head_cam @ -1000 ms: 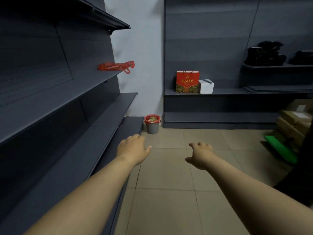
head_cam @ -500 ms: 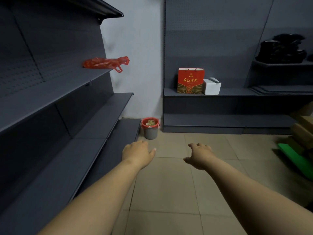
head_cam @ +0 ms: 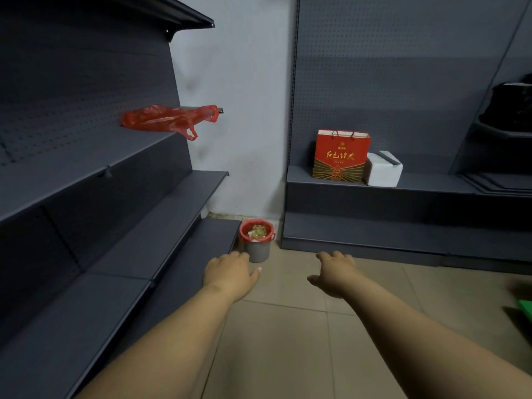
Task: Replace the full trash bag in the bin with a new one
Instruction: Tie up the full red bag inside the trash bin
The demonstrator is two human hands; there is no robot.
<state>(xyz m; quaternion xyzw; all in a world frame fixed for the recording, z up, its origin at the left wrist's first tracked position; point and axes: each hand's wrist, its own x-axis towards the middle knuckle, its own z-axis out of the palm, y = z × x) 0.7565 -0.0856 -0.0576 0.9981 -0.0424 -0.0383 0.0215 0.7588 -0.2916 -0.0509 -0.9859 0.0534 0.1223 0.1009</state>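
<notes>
Both stretched out, left hand (head_cam: 230, 276) and right hand (head_cam: 335, 275), fingers (head_cam: 341, 258) loose, gripping nothing; bin (head_cam: 258, 251) just ahead, red bag (head_cam: 247, 239) brimming.

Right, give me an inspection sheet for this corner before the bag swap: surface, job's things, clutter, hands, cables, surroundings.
Surface: floor of beige tiles.
Job's things: grey bin stands on the floor in the corner; its red liner is folded over the rim and full of rubbish. A spare red bag lies on the left shelf, with one handle hanging over the edge.
Clutter: red gift bag and white box side by side on the right shelf; black items far right; green object at the frame edge.
Hands: left hand and right hand are outstretched, relaxed and empty, short of the bin.
Cables: nothing seen.
Surroundings: dark grey shelving, pale wall.
</notes>
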